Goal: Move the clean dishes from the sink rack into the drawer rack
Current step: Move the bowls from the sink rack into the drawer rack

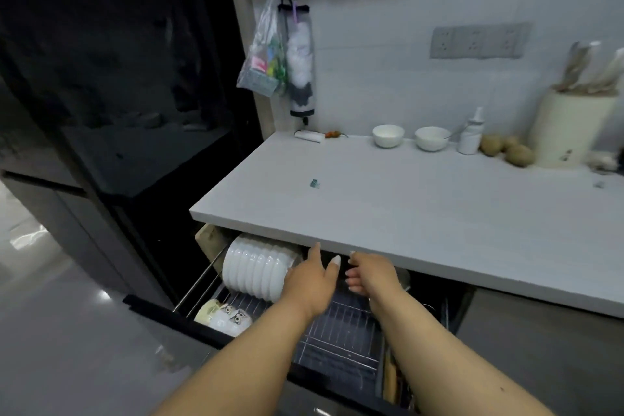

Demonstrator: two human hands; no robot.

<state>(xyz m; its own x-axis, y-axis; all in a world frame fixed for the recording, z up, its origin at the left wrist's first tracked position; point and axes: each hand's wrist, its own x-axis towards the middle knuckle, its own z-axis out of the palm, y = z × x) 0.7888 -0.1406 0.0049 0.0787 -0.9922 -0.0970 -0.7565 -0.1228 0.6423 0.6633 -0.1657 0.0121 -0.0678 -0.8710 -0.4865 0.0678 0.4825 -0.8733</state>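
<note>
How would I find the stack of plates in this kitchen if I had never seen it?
Start at the white countertop and look under its front edge into the pulled-out drawer rack of steel wire. At its back left stands a row of white ribbed plates on edge, by the left hand. The patterned bowls nearer the front lie tipped over, not upright in a row.

Both hands reach into the pulled-out drawer rack (341,331) under the table's (405,213) front edge. The left hand (312,284) has straight fingers beside a row of upright white plates (256,267). The right hand (371,273) has curled fingers; whether it holds anything cannot be told. Patterned bowls (226,316) lie at the rack's front left corner.
</note>
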